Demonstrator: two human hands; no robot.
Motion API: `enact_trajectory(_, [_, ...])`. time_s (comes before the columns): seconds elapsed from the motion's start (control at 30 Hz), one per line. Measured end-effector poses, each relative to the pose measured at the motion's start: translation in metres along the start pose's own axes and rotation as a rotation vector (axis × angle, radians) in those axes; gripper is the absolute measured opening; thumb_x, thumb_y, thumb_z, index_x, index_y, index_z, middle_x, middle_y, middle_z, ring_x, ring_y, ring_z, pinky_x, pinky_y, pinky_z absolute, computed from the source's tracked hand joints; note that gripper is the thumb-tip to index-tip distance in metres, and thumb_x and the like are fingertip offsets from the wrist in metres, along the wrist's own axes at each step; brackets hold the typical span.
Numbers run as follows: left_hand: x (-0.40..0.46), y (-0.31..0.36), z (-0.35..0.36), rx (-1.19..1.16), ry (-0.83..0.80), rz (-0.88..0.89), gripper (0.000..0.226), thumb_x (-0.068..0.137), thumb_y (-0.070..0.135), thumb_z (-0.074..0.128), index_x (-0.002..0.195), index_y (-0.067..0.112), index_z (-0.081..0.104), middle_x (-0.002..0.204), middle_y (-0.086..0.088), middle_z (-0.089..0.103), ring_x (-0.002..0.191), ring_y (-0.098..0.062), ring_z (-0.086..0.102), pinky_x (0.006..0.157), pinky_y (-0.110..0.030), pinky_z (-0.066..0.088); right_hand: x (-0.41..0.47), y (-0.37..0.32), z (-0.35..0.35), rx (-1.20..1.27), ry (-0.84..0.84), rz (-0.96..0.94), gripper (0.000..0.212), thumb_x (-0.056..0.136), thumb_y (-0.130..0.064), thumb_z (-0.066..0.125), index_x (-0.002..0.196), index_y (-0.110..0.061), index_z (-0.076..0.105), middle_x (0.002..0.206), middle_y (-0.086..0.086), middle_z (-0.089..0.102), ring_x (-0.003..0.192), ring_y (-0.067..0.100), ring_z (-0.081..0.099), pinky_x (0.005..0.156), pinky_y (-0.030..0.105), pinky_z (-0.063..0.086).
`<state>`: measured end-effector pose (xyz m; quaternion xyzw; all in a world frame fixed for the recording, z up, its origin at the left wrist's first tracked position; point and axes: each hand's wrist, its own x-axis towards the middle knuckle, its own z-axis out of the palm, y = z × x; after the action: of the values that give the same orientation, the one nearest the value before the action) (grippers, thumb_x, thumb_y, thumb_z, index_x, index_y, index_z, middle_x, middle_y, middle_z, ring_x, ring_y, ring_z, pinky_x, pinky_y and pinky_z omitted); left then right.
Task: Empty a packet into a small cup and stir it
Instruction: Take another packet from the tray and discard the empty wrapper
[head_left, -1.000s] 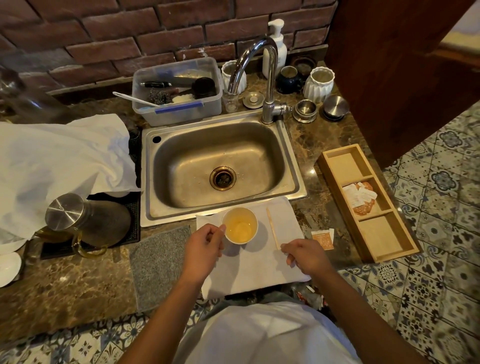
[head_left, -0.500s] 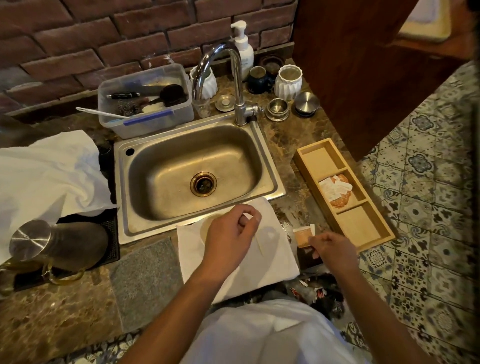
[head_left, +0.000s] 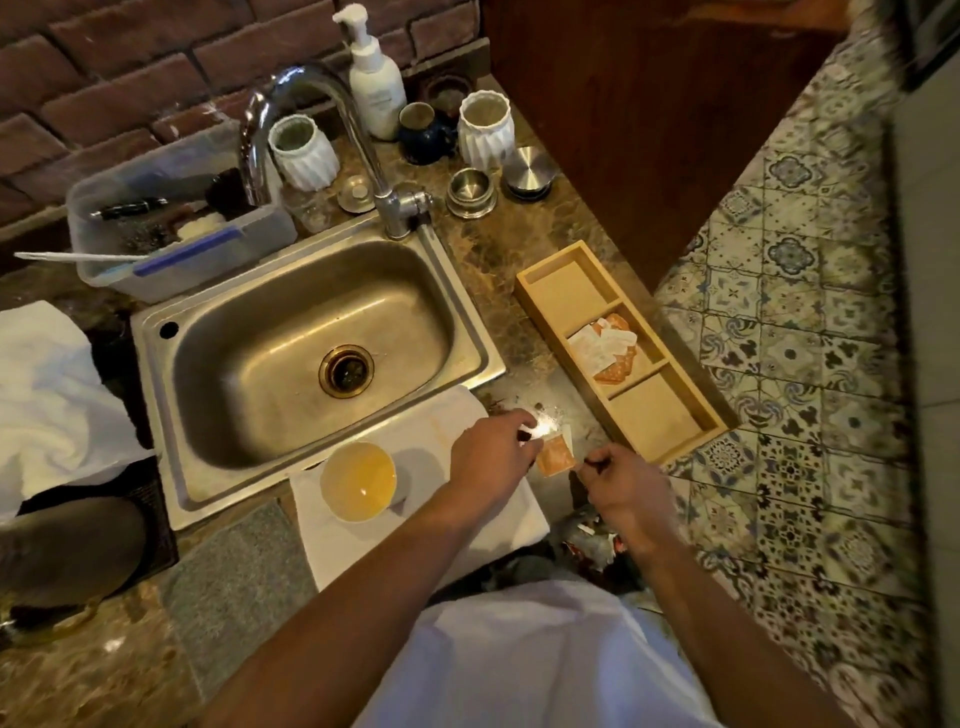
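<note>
Both hands on the packet (head_left: 556, 460). Left hand (head_left: 491, 457) pinches its upper left corner between thumb and fingertips, fingers closed tight. Right hand (head_left: 621, 486) is curled shut at the packet's right edge, thumb and forefinger pinched; contact point is small and blurred, so the exact grip is hard to read. Packet is small, orange with a white strip on top, held just above the counter (head_left: 524, 249), right of the white cloth (head_left: 498, 530) and close to the near end of the wooden tray (head_left: 670, 447).

Cup (head_left: 358, 480) sits on the cloth, left of the left hand, not touched. It's upright, with yellowish liquid inside. Cloth lies at the front edge of the sink (head_left: 311, 343), overlapping its rim slightly.

Tray has three compartments; the middle one holds more packets (head_left: 605, 351), the other two look bare. Faucet (head_left: 322, 140) behind the sink, soap bottle (head_left: 375, 78) and white ribbed jars (head_left: 485, 130) along the brick wall. Plastic tub (head_left: 176, 228) at back left. Grey mat (head_left: 228, 587) left of the cloth.
</note>
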<state>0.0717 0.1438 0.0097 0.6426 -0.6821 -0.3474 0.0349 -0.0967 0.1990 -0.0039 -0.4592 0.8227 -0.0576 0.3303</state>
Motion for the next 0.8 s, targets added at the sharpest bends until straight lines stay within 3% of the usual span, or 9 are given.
enact_trajectory(0.23, [0.02,0.012,0.026,0.171,-0.059,0.015,0.039,0.089,0.041,0.067,0.126,0.031,0.062,0.115,0.0,0.074,0.103,-0.024,0.069,0.082,-0.033,0.055,0.015,0.015,0.0,0.005,-0.06,0.009,0.029,0.09,-0.047,0.061,0.11,-0.03,0.071,0.097,0.0,0.078,0.089,0.023,0.071,0.076,0.03,0.054])
enact_trajectory(0.33, [0.022,0.013,0.036,0.213,-0.053,0.018,0.039,0.089,0.038,0.068,0.127,0.029,0.061,0.117,-0.001,0.073,0.104,-0.026,0.069,0.08,-0.032,0.05,0.018,0.016,-0.002,0.008,-0.081,-0.011,0.028,0.091,-0.044,0.059,0.113,-0.031,0.069,0.095,-0.002,0.077,0.083,0.02,0.07,0.07,0.029,0.052])
enact_trajectory(0.63, [0.023,0.017,0.046,0.296,-0.048,-0.032,0.034,0.091,0.039,0.067,0.121,0.025,0.06,0.115,-0.003,0.072,0.102,-0.028,0.069,0.077,-0.033,0.051,0.019,0.015,-0.005,0.063,-0.189,0.049,0.007,0.087,-0.036,0.054,0.088,-0.038,0.06,0.076,-0.014,0.064,0.069,0.006,0.059,0.059,0.025,0.046])
enact_trajectory(0.8, [0.028,0.015,0.044,0.197,-0.09,-0.11,0.028,0.089,0.043,0.068,0.106,0.022,0.065,0.107,-0.001,0.073,0.098,-0.025,0.067,0.07,-0.029,0.042,0.018,0.015,-0.001,0.092,-0.142,0.004,0.011,0.085,-0.034,0.055,0.091,-0.034,0.065,0.076,-0.013,0.067,0.069,0.008,0.063,0.065,0.035,0.059])
